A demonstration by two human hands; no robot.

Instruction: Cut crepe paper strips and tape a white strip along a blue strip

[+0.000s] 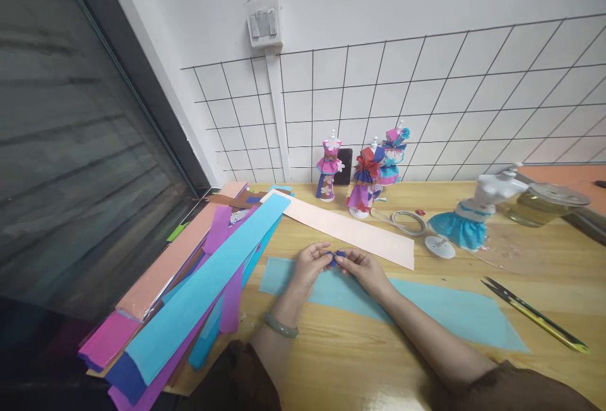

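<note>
Between my two hands is a small dark blue piece (336, 257), which looks like crumpled crepe paper. My left hand (310, 266) pinches its left side with thumb and fingers. On the other side, my right hand (365, 271) grips it the same way, fingertips almost touching the left ones. Under my hands and wrists a light blue crepe paper strip (449, 310) lies flat across the table. A pale peach strip (350, 228) lies just beyond my fingers. Part of the dark blue piece is hidden by my fingers.
Folded crepe paper strips (208, 291) in several colours are piled at left. Small dressed mannequins (330, 168) stand by the gridded wall. At right are a white mannequin with a blue skirt (459, 226), a tape roll (544, 202) and yellow-handled scissors (534, 315). A coil of cord (408, 223) lies nearby.
</note>
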